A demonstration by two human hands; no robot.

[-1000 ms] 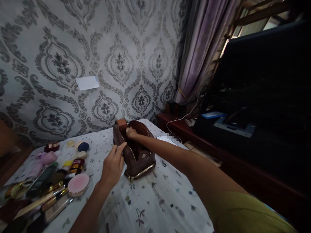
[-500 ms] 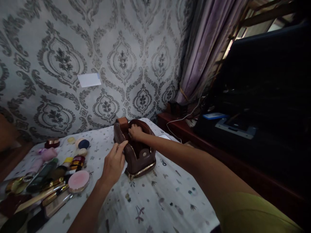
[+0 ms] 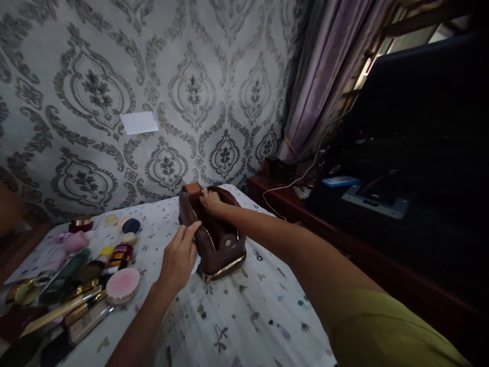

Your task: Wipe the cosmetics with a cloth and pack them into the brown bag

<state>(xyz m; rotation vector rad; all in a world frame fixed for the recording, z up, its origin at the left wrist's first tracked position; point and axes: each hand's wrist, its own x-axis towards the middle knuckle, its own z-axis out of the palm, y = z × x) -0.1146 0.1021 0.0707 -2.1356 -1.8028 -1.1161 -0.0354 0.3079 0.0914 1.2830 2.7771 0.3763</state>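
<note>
One brown bag point(image 3: 222, 261), open. Left hand point(image 3: 179, 257): fingers pinching its zippered edge. Right hand point(image 3: 211, 200): inside the mouth, finger closure cannot be determined.

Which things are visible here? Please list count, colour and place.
bag: one, brown, open, centre
cloth: one, white patterned, beneath bag
round case: one, pink, left
other small items: many, mixed colours, left
paper: one, white, on wall
wall: one, grey, behind
curtain: one, purple, back right
cable: one, white, right
furniture: one, reddish, right
large object: one, black, far right
flat item: one, blue, right
window: one, bright, upper right
blurred object: one, brown, left edge
sleeve: one, greenish, right arm
left grip: one, bare, bag's left edge
right grip: one, bare, in bag's opening
</note>
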